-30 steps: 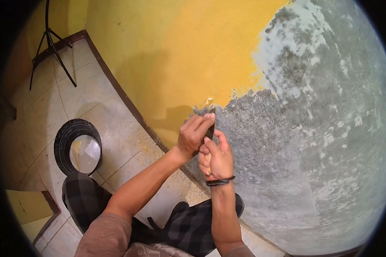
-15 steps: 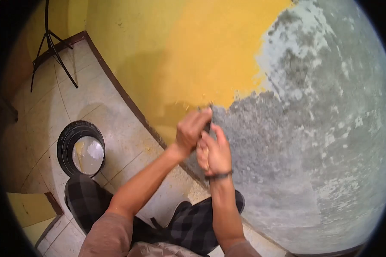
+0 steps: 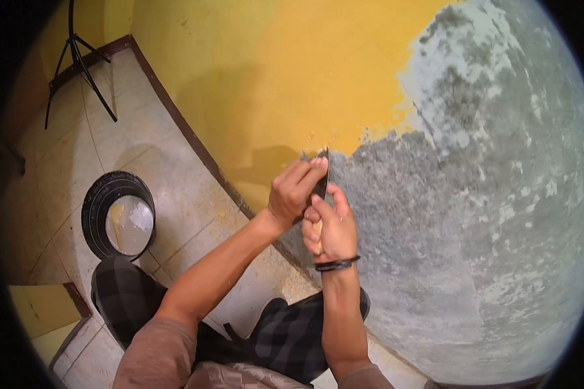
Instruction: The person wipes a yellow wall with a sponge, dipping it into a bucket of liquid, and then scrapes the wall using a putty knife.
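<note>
A scraper [image 3: 321, 185] with a dark flat blade and a light handle touches the wall at the lower edge of the yellow paint [image 3: 318, 78]. My right hand [image 3: 331, 227] is wrapped round its handle, a black band at the wrist. The fingers of my left hand [image 3: 297, 190] press on the blade, close to its tip. Right of the blade the wall shows bare grey plaster [image 3: 409, 214] with whitish patches.
On the tiled floor at the left stands a black bucket [image 3: 96, 223] with pale, cloudy contents. A black tripod stand [image 3: 78, 61] is at the upper left. Yellow flakes [image 3: 295, 285] lie along the wall's foot, beside my bent legs.
Both hands and the scraper have shifted slightly right in the view, and the blade now shows more clearly. The bucket and wall have shifted slightly in the frame.
</note>
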Motion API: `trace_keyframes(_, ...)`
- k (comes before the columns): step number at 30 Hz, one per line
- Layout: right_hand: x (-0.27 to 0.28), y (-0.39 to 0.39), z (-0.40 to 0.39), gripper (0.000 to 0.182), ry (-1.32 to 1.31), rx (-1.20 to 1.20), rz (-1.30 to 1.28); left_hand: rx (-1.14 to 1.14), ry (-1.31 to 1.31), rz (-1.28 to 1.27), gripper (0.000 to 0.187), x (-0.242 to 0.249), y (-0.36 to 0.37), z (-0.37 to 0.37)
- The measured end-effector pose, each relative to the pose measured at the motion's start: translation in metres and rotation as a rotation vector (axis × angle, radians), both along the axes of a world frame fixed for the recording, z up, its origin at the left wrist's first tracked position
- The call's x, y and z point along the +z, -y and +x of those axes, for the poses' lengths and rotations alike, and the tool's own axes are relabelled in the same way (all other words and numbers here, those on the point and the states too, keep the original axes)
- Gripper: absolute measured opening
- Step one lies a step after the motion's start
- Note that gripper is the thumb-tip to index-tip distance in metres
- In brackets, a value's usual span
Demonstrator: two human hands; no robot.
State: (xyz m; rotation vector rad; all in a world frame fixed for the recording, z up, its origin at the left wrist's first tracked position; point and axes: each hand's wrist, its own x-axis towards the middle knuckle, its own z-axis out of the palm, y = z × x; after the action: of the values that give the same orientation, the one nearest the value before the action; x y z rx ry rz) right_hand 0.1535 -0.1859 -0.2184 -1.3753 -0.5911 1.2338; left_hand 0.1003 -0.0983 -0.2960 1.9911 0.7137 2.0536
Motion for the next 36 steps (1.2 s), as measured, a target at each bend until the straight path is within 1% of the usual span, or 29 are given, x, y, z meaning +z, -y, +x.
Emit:
trace_keyframes(1, 0.002, 0.005, 0.003, 0.029, -0.005, -0.012, -0.007, -0.012, -0.005, -0.007, 0.04, 0.0, 0.006, 0.002)
trace_keyframes(3, 0.011, 0.008, 0.006, 0.029, -0.032, 0.04, -0.006, 0.005, -0.001, -0.018, 0.039, 0.006, 0.009, 0.003)
trace_keyframes(5, 0.001, 0.002, 0.008, 0.027, -0.014, 0.043, 0.055, 0.021, 0.039, 0.006, 0.038, 0.002, 0.0, 0.009)
trace_keyframes(7, -0.007, -0.012, 0.01, 0.026, -0.047, 0.032, 0.074, 0.156, 0.018, 0.048, 0.041, -0.005, -0.011, 0.008)
trace_keyframes(8, -0.004, -0.023, 0.009, 0.027, -0.067, 0.08, 0.047, 0.092, -0.038, -0.027, 0.046, 0.003, -0.012, -0.007)
trace_keyframes(9, 0.003, -0.023, -0.002, 0.027, -0.018, 0.071, 0.017, 0.081, -0.046, -0.031, 0.046, 0.001, -0.006, -0.008)
trace_keyframes(11, -0.002, -0.019, -0.003, 0.026, -0.025, 0.056, 0.055, 0.021, -0.008, -0.083, 0.049, 0.003, -0.008, -0.012)
trace_keyframes(13, -0.009, -0.001, -0.003, 0.028, -0.023, -0.008, 0.074, -0.024, -0.004, -0.032, 0.051, -0.009, -0.002, -0.002)
trace_keyframes(14, -0.005, 0.004, 0.002, 0.032, -0.02, 0.045, 0.049, -0.016, 0.006, -0.025, 0.046, -0.01, -0.002, 0.004)
trace_keyframes(15, -0.005, 0.0, 0.001, 0.032, -0.016, 0.05, 0.048, -0.013, 0.009, -0.027, 0.042, -0.015, -0.002, 0.008)
trace_keyframes(16, -0.005, -0.004, -0.002, 0.031, -0.026, 0.033, 0.046, -0.016, 0.004, -0.031, 0.042, -0.014, -0.007, 0.002)
trace_keyframes(17, -0.005, -0.003, -0.005, 0.031, -0.035, 0.008, 0.035, -0.027, 0.008, -0.008, 0.038, -0.008, -0.01, -0.005)
trace_keyframes(18, -0.004, -0.003, -0.01, 0.03, 0.034, -0.025, 0.022, -0.053, 0.014, 0.001, 0.034, -0.007, -0.004, -0.005)
trace_keyframes(19, 0.0, -0.002, -0.005, 0.028, 0.009, -0.01, -0.009, -0.073, 0.013, -0.015, 0.034, -0.006, 0.0, -0.001)
trace_keyframes(21, 0.006, 0.001, 0.004, 0.025, -0.02, 0.034, -0.01, 0.01, -0.004, -0.045, 0.035, -0.003, 0.002, 0.002)
trace_keyframes(22, 0.004, 0.002, 0.003, 0.025, -0.024, 0.039, -0.006, 0.008, 0.02, -0.014, 0.039, -0.004, 0.001, 0.005)
trace_keyframes(23, 0.001, 0.002, 0.003, 0.024, -0.009, 0.036, 0.018, 0.019, 0.019, -0.004, 0.039, -0.007, -0.004, 0.006)
trace_keyframes(25, -0.001, -0.013, 0.003, 0.023, 0.005, 0.047, 0.049, 0.103, 0.021, 0.024, 0.042, -0.015, -0.011, 0.009)
trace_keyframes(27, -0.003, -0.023, 0.002, 0.024, -0.046, 0.092, 0.04, 0.096, 0.0, -0.025, 0.041, -0.006, -0.008, -0.003)
trace_keyframes(28, 0.004, -0.021, -0.008, 0.026, 0.001, 0.04, 0.019, 0.109, -0.01, -0.043, 0.039, 0.002, -0.013, -0.009)
trace_keyframes(29, 0.003, -0.018, -0.008, 0.026, 0.002, 0.045, 0.026, 0.114, -0.008, -0.036, 0.039, 0.003, -0.011, -0.01)
trace_keyframes(31, -0.006, -0.003, -0.007, 0.027, 0.045, 0.014, 0.071, -0.004, -0.008, 0.008, 0.045, -0.003, -0.003, -0.007)
trace_keyframes(33, -0.002, -0.001, -0.002, 0.023, 0.019, -0.003, 0.013, 0.055, 0.022, 0.018, 0.045, -0.012, -0.009, 0.004)
trace_keyframes(35, -0.004, -0.006, -0.01, 0.022, 0.0, -0.028, 0.055, 0.037, 0.01, -0.026, 0.043, -0.013, -0.008, 0.004)
trace_keyframes(36, -0.004, -0.007, -0.01, 0.022, 0.026, -0.037, 0.024, 0.02, 0.014, -0.052, 0.043, -0.016, -0.001, 0.008)
